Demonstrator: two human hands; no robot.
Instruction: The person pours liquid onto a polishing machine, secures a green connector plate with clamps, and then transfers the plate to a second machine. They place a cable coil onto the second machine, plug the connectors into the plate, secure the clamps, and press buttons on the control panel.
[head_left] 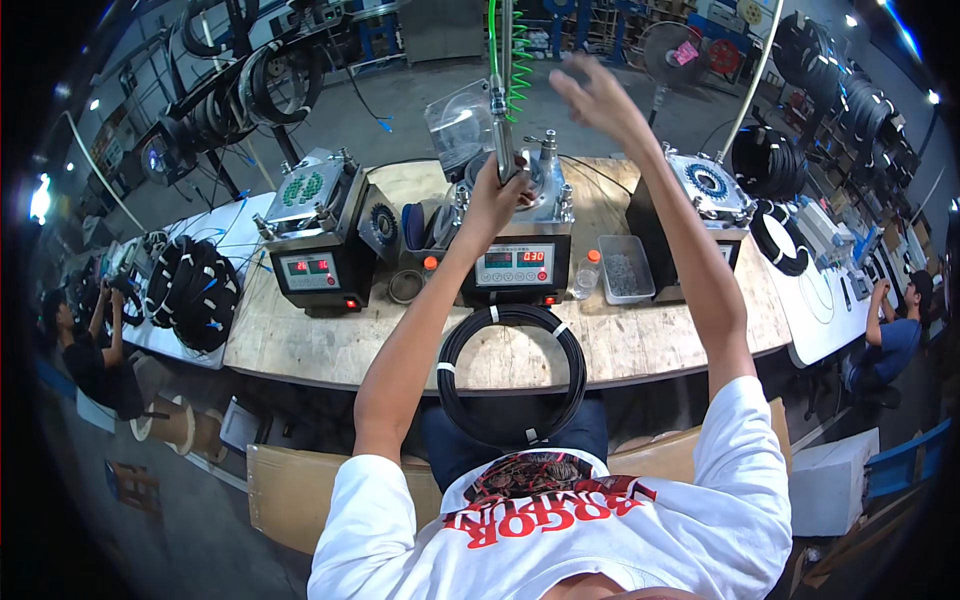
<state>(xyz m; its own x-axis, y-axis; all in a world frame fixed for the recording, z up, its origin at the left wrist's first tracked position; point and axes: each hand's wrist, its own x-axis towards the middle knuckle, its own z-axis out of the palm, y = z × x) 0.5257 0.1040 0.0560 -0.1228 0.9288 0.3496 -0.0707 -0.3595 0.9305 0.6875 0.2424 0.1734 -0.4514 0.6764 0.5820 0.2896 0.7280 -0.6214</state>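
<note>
My left hand [493, 200] is wrapped round a slim, upright metal air tool [502, 140] that hangs above the middle machine [515, 265]. A green coiled hose [518, 70] runs up beside the tool. The tool's lower end is hidden behind my fingers and the machine top. Raised beyond the bench at the right, my right hand [600, 98] holds nothing, its fingers stretched out. A coil of black cable [575, 375], bound with white ties, leans over the bench's front edge against my lap. Behind the tool, a clear cover [460, 125] stands tilted up.
Similar machines stand left [310, 270] and right [655, 245] on the wooden bench [340, 345]. A clear tub [626, 270] of small parts and an orange-capped bottle [587, 278] sit right of the middle machine. Other people work at side tables, left [100, 360] and right [895, 340].
</note>
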